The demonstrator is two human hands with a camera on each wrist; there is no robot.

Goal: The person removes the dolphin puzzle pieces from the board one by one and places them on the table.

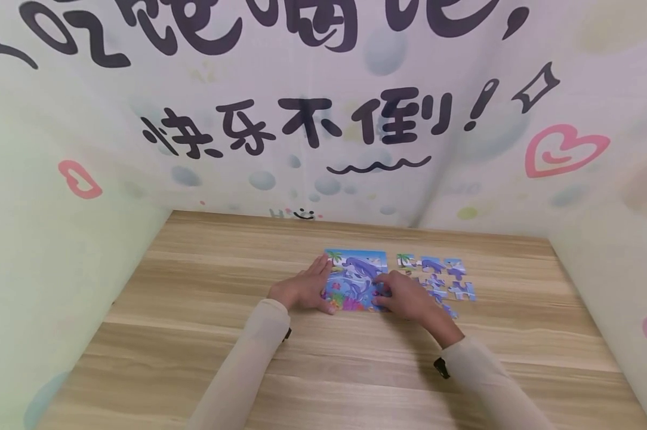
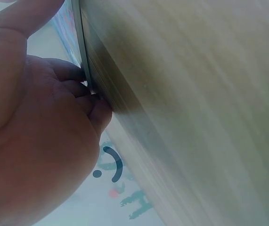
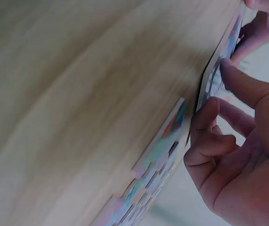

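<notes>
A jigsaw puzzle board point(image 1: 358, 275) with a dolphin picture lies flat on the wooden table. The left hand point(image 1: 304, 288) rests along its left edge, fingers extended and thumb by the lower left corner. In the left wrist view, fingertips of the left hand point(image 2: 54, 108) touch the board's edge. At the right edge, the right hand point(image 1: 406, 295) has curled fingers over the board. In the right wrist view, thumb and index finger of the right hand point(image 3: 238, 122) pinch the board's edge. Loose jigsaw pieces point(image 1: 462, 291) lie just right of the board, partly hidden by the right hand.
The wood-grain table point(image 1: 194, 358) meets a printed wall cloth point(image 1: 237, 179) with black lettering at the back. Pale walls stand on both sides. Several loose pieces lie close together, some touching or overlapping.
</notes>
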